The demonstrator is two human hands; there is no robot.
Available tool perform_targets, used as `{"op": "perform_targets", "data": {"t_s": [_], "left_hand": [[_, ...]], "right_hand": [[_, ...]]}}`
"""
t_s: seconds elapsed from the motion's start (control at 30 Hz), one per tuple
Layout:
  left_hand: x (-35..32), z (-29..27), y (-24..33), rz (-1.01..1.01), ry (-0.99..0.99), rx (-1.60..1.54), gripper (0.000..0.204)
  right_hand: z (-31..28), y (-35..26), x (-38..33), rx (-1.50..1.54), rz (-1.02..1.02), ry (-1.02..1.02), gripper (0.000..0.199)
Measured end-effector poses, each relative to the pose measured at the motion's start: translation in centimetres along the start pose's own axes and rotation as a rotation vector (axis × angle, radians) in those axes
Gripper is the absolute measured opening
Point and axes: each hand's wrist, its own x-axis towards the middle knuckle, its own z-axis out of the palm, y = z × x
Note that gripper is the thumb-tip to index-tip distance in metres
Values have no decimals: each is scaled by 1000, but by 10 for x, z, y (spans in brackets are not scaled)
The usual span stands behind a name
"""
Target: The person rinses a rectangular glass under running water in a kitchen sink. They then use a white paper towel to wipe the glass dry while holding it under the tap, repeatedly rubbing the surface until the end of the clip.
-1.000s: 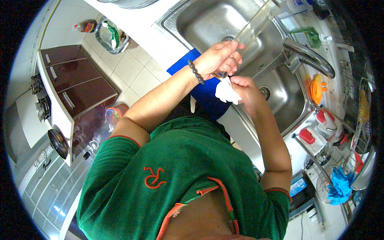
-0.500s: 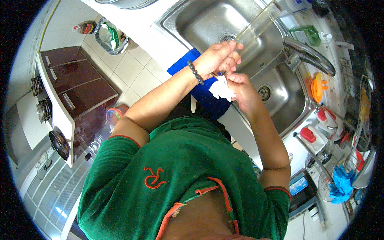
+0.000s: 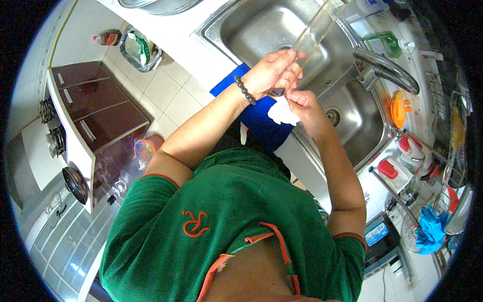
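Observation:
My left hand point(image 3: 274, 73) is closed around a long, clear, flat-looking strip point(image 3: 318, 32) with yellowish edges. The strip slants away over the sink, and a small dark part shows by my fingers at its near end. Its exact kind I cannot make out. Close below, my right hand point(image 3: 308, 111) pinches a crumpled white tissue or cloth point(image 3: 283, 111) against that near end. A blue cloth point(image 3: 266, 123) hangs over the counter edge under both hands.
A steel double-bowl sink point(image 3: 246, 30) lies ahead, with a curved faucet point(image 3: 387, 70) at its right. Near it are a green soap bottle point(image 3: 383, 44), an orange item point(image 3: 399, 109) and a wire rack point(image 3: 410, 211). A lined bin point(image 3: 143, 50) stands on the floor at left.
The far end of the clear strip has swung slightly left. My right hand and the white tissue have shifted slightly; my left hand keeps its grip.

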Motion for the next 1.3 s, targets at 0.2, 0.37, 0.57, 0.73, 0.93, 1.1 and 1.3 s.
{"op": "perform_targets", "data": {"t_s": [0.2, 0.37, 0.57, 0.73, 0.93, 1.1, 1.3], "left_hand": [[2, -16, 10, 50, 117, 140, 49], [3, -23, 2, 24, 141, -63, 47], [1, -14, 3, -11, 211, -121, 47], [1, -10, 2, -44, 239, -107, 47], [0, -6, -5, -50, 254, -132, 46], [1, -7, -6, -77, 272, -168, 45], [1, -4, -5, -89, 267, -90, 46]], "right_hand": [[-22, 13, -14, -52, 212, 99, 18], [-25, 15, -15, -291, -32, 198, 13], [9, -15, -19, -655, -130, 371, 10], [17, -30, -21, -814, -120, 396, 10], [19, -29, -19, -1142, -359, 393, 7], [20, -23, -20, -1232, -422, 399, 9], [14, -30, -20, -1379, -461, 334, 10]]}}
